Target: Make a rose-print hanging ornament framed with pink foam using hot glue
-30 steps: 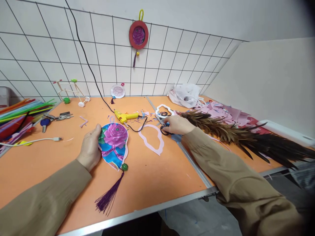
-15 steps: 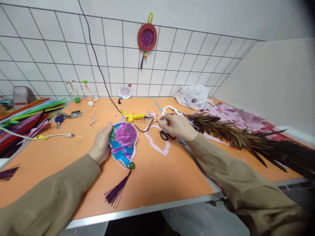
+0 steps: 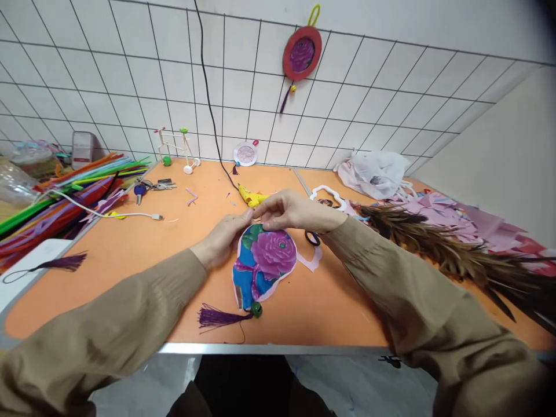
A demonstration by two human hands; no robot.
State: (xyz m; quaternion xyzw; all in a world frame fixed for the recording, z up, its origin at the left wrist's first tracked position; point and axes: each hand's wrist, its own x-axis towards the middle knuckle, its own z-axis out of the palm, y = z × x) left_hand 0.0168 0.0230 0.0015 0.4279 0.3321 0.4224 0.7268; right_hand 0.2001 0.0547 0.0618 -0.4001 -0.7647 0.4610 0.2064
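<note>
A blue floral fabric piece (image 3: 271, 260) with a pink rose and pale edge lies near the middle of the table. From its lower tip hang a green bell (image 3: 256, 310) and a purple tassel (image 3: 221, 317). At its upper left edge, my left hand (image 3: 223, 237) pinches the piece. My right hand (image 3: 289, 211) is closed on its top edge, fingertips close to the left thumb. Behind my right hand sits a yellow glue gun (image 3: 252, 197), partly covered. Black-handled scissors (image 3: 311, 238) and a pink paper frame (image 3: 311, 260) show beside my right wrist.
Colourful pipe cleaners (image 3: 82, 197), keys (image 3: 139, 190) and a white cable (image 3: 108, 216) are on the left. Brown feathers (image 3: 434, 243), pink scraps (image 3: 452, 217) and a white plastic bag (image 3: 376, 174) lie on the right. A red round ornament (image 3: 302, 53) hangs on the wall grid.
My right hand has left the scissors area and moved left to the fabric piece's top. The piece has turned, its tassel now pointing left. The camera view has shifted.
</note>
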